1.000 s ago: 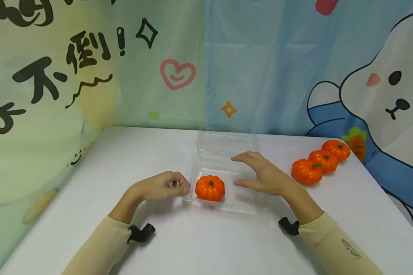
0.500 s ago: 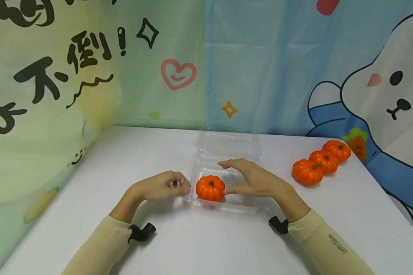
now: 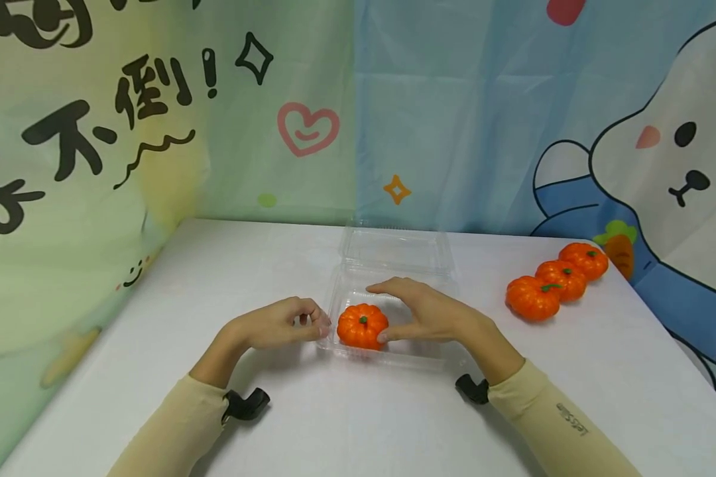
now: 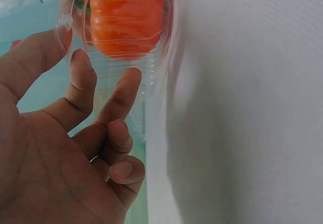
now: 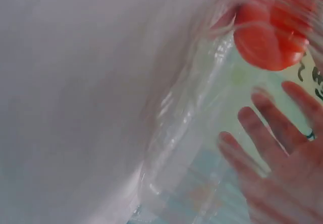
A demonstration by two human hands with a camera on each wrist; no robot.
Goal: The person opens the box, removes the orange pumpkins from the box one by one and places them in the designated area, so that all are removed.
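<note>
A small orange pumpkin [image 3: 362, 326] with a green stem sits in the near left part of a clear plastic clamshell box [image 3: 420, 354]. The box's lid [image 3: 396, 252] lies back toward the curtain. At the box's near left corner, my left hand [image 3: 283, 322] pinches the rim between thumb and forefinger; its other fingers curl loosely in the left wrist view. My right hand [image 3: 432, 311] reaches over the box with fingers spread, thumb tip at the pumpkin's right side. Seen from the right wrist, its fingers [image 5: 262, 138] are extended below the pumpkin, behind the clear wall.
Three more orange pumpkins [image 3: 557, 281] stand in a slanting row at the back right of the white table [image 3: 358, 424]. A printed curtain [image 3: 274, 132] hangs behind the table and along its left side.
My right hand has moved left over the box, its thumb coming up to the pumpkin, which has shifted very slightly left. My left hand has stayed at the box's corner.
</note>
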